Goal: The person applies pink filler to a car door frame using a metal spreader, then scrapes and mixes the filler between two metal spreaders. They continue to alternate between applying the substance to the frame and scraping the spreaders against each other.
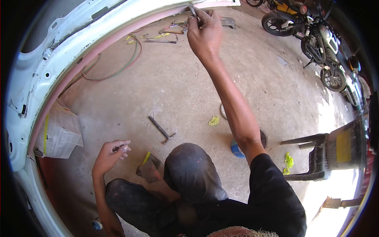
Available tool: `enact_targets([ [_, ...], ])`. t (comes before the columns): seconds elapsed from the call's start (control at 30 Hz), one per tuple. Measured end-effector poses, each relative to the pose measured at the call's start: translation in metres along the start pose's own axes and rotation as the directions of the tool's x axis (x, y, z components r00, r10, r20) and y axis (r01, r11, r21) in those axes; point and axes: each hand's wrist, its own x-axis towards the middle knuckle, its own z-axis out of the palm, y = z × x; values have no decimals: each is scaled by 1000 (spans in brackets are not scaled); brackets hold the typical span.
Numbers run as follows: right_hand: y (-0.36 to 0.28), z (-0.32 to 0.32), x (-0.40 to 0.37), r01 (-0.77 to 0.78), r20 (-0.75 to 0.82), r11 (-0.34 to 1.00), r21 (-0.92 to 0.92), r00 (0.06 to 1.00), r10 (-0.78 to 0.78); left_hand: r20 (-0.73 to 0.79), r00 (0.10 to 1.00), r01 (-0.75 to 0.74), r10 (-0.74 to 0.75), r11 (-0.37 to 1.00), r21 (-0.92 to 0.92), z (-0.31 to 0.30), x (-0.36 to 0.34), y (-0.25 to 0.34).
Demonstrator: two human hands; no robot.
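My right hand (205, 33) is stretched out to the far end of the car panel (67, 37), at its pinkish lower edge. Its fingers are pinched on a small flat grey piece (192, 11), whose kind I cannot make out. Low on the left, my left hand (112, 155) hangs in the air with loosely curled, dusty fingers and nothing visible in them. Between that hand and my knee, a hammer (162, 129) lies on the floor. Flat pieces (150, 171), one with a yellow-green part, lie below it, near my legs.
A paper-covered box (59, 132) stands under the panel at left. Hoses (122, 72) and several tools (173, 31) lie on the concrete farther off. A blue can (237, 149) is beside my right arm. A plastic chair (316, 158) and motorcycles (325, 43) stand at right.
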Motion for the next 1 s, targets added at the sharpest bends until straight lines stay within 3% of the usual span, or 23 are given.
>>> enact_targets([
  [0.13,-4,-4,-4,34,31,996,86,999,-37,-11,1000,21,-21,1000,20,2,1,2],
  [0.23,8,-19,1,-50,170,964,262,985,5,-27,999,34,-33,999,34,4,0,4],
  [0.27,16,-21,-2,-35,147,945,325,989,-14,-31,999,34,-33,999,37,5,-1,5],
  [0.37,46,-31,-11,-104,25,938,331,995,101,-37,999,38,-36,997,61,6,-2,6],
  [0.47,77,-48,-6,-401,73,675,620,885,459,-40,998,43,-41,997,56,4,-2,1],
  [0.57,113,-58,8,-281,-83,582,763,851,519,-36,999,40,-37,996,81,4,-2,2],
  [0.7,152,-53,35,-247,-192,660,709,833,518,-44,998,50,-47,996,76,4,-3,5],
  [1.0,159,-15,50,-304,-62,469,829,784,618,-45,999,23,-20,997,74,6,-5,8],
])
